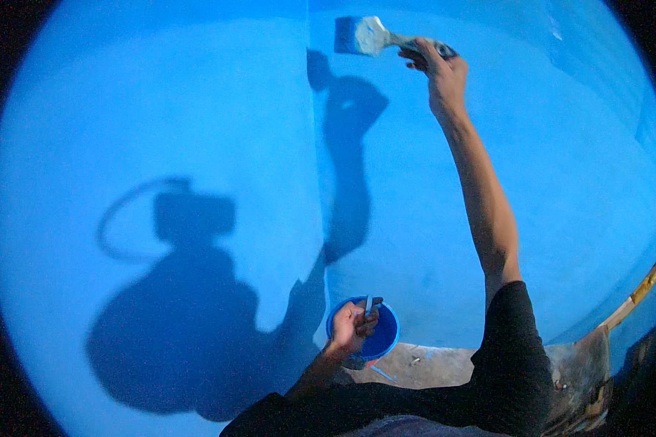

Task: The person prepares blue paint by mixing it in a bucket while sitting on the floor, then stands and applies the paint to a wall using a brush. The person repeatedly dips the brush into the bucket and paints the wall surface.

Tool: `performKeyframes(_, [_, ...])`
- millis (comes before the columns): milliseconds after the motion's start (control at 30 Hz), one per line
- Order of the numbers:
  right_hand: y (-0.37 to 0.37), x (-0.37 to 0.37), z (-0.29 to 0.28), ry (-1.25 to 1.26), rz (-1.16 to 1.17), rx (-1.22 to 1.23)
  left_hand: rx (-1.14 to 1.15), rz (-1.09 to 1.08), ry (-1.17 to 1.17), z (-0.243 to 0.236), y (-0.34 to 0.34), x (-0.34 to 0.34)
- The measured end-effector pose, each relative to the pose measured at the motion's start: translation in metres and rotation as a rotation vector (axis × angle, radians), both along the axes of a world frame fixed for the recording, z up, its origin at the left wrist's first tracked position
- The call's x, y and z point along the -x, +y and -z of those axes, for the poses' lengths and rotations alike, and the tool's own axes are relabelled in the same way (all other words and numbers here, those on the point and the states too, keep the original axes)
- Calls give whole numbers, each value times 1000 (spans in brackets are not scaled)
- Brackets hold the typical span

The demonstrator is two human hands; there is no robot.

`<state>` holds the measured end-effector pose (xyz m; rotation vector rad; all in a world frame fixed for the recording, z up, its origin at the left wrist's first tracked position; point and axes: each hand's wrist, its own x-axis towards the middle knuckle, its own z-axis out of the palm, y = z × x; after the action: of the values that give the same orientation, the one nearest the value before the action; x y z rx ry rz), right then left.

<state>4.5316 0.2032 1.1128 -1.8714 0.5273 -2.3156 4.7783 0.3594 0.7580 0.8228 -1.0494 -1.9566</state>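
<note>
Here, the right hand (444,71) gripped the right end of the brush (372,36) on the far side, its long axis running left to right with bristles (345,35) toward the wall corner (314,156), while the left hand (351,328), nearer, seemed to clasp the bucket (397,329).

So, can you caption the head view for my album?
Right hand raised with a paintbrush by the blue wall, left hand holding a blue bucket.
</note>
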Motion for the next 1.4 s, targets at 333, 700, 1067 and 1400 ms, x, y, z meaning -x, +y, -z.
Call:
performKeyframes(333, [-67,-32,-66,36,111,18,-288,11,311,2,-9,-6])
performKeyframes(700, [21,61,-37,-30,606,100,-131,7,175,22,-40,-35])
performKeyframes(1067, [-35,7,-33,256,1770,216,-301,102,313,21,-47,-31])
performKeyframes(1400, [-49,-63,-47,287,993,178,-404,564,812,84,-86,-42])
